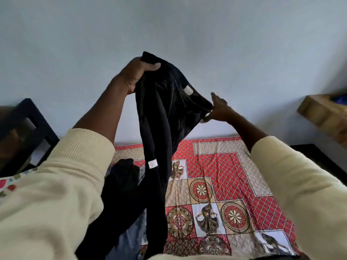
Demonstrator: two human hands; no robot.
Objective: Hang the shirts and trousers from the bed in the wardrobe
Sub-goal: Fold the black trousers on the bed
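Observation:
A black garment (161, 117) with white labels hangs in the air over the bed (225, 166). My left hand (135, 76) grips its top edge, raised high in front of the wall. My right hand (216, 109) pinches the garment's other upper corner, lower and to the right. The cloth drapes down between my arms toward the bed. Another dark garment (120, 184) lies bunched on the bed below my left arm, with blue denim (131, 239) partly under it.
The bed has a red and beige patterned cover. A dark wooden headboard (24, 128) stands at the left. A wooden shelf (324, 113) juts from the wall at the right. A pale wall fills the background.

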